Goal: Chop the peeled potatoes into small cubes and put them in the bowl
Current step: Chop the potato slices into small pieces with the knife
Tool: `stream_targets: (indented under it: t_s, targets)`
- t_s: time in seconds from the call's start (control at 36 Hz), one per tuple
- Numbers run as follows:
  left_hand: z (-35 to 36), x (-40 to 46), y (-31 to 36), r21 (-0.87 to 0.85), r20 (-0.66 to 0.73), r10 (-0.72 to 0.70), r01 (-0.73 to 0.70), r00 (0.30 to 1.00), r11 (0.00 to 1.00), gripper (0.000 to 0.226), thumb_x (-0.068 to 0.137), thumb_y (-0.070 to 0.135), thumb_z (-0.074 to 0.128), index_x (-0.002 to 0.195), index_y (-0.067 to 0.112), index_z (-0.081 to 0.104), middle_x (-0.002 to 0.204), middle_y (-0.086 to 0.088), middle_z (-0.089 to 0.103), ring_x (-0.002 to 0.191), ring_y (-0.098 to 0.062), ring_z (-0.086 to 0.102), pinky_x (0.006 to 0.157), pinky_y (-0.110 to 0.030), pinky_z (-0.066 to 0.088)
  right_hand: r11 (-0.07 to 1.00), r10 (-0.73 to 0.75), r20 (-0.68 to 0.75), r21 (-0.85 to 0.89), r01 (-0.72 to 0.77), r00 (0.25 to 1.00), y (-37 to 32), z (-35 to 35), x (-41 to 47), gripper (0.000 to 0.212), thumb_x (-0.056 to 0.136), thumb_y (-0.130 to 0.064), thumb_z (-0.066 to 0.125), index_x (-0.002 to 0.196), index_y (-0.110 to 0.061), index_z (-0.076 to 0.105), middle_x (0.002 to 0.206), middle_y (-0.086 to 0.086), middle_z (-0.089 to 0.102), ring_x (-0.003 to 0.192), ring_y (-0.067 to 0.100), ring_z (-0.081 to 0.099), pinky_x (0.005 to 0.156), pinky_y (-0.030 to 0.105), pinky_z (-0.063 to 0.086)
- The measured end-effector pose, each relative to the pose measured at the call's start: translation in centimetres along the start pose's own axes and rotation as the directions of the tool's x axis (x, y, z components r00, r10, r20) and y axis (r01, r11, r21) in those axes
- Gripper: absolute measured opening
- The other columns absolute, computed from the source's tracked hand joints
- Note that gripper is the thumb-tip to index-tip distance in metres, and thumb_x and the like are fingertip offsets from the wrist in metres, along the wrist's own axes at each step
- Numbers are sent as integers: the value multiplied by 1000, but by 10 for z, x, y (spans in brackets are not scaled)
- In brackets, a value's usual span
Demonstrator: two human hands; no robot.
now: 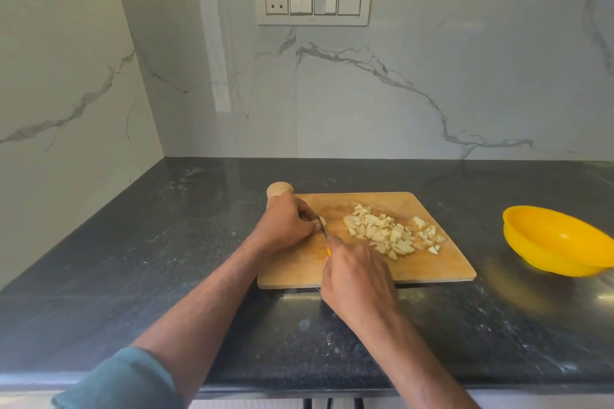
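A wooden cutting board lies on the dark counter. A heap of small pale potato cubes covers its middle. My left hand presses down on a small potato piece at the board's left side, mostly hidden under the fingers. My right hand grips a knife with a yellow handle, its blade set against that piece beside my left fingertips. A whole peeled potato sits just behind my left hand, off the board's far left corner. The yellow bowl stands to the right, with nothing visible inside.
The black stone counter meets marble walls at the back and left. A switch panel with a socket is on the back wall. The counter's front edge runs under my forearms.
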State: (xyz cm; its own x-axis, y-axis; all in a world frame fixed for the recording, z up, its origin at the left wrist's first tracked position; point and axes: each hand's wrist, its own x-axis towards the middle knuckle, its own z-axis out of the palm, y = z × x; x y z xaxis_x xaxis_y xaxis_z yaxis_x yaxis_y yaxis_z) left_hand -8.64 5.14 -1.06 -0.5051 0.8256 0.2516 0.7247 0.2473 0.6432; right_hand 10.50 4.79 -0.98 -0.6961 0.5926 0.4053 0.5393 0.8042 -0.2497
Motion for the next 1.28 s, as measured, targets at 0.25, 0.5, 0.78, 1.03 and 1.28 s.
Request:
stream_targets:
  t_s: [0.25,0.5,0.78,1.03,1.28]
  targets:
    - [0,-2,2,8,-14,-7,7,1000,1000,19,80,27,85,95,16,82,87,4,74,83,-8,65,70,-19,51,1000,10,-5,-3,-10,1000,0,0,2,32,95,-16,57,126,-16,60,84,-2,65,75,15,60,70,26,55]
    - [0,-4,5,-4,-23,-17,16,1000,1000,20,80,23,85,97,14,82,90,3,75,85,-6,65,72,-16,49,1000,12,-24,-4,-12,1000,0,-2,4,27,96,-18,56,122,-18,63,86,-3,66,74,13,58,68,23,52]
    - [-1,-7,6,2,-9,-37,37,999,999,22,82,22,84,101,12,80,93,2,74,86,-6,65,76,-17,53,999,34,-45,-36,-36,998,3,3,-1,33,96,-16,57,128,-16,62,86,-3,67,75,14,62,69,27,58]
    - [-11,-5,1,-3,35,-39,39,999,999,19,83,19,84,100,13,81,91,4,75,82,0,64,64,-2,44,994,19,-119,106,-6,993,10,-1,-2,29,100,-27,53,123,-20,67,89,-8,72,67,2,52,57,3,29]
    - [-8,-6,3,-18,13,-34,34,999,999,13,82,17,85,93,12,82,86,4,75,79,-1,64,65,-7,47,990,16,-112,139,0,994,9,-2,-2,32,99,-29,53,128,-21,65,92,-7,73,69,4,52,63,12,40]
